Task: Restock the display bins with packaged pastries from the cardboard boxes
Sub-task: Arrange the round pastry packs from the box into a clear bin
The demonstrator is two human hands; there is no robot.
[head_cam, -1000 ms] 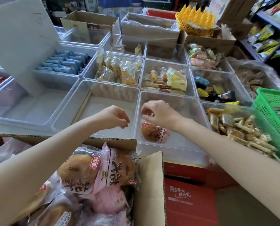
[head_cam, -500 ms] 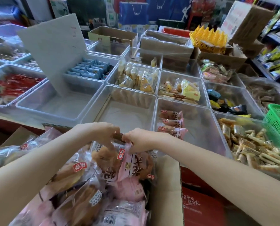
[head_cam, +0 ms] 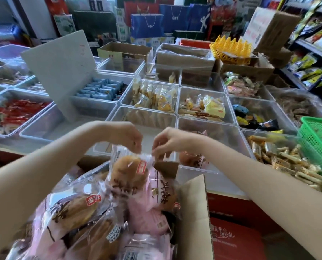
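- Head view: half a second ago both hands dipped into the cardboard box [head_cam: 192, 212]; now the left hand [head_cam: 127, 136] and right hand [head_cam: 167, 142] each pinch the top edge of one packaged pastry [head_cam: 129, 171], lifted above the box, so another transfer looks under way
- The target bin [head_cam: 208, 167] sits partly behind the right hand; its pastry count is unclear, and motion blur softens the fingertips

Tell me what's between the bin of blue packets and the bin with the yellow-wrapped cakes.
In the head view, a clear bin of pale yellow packaged pastries sits between them.
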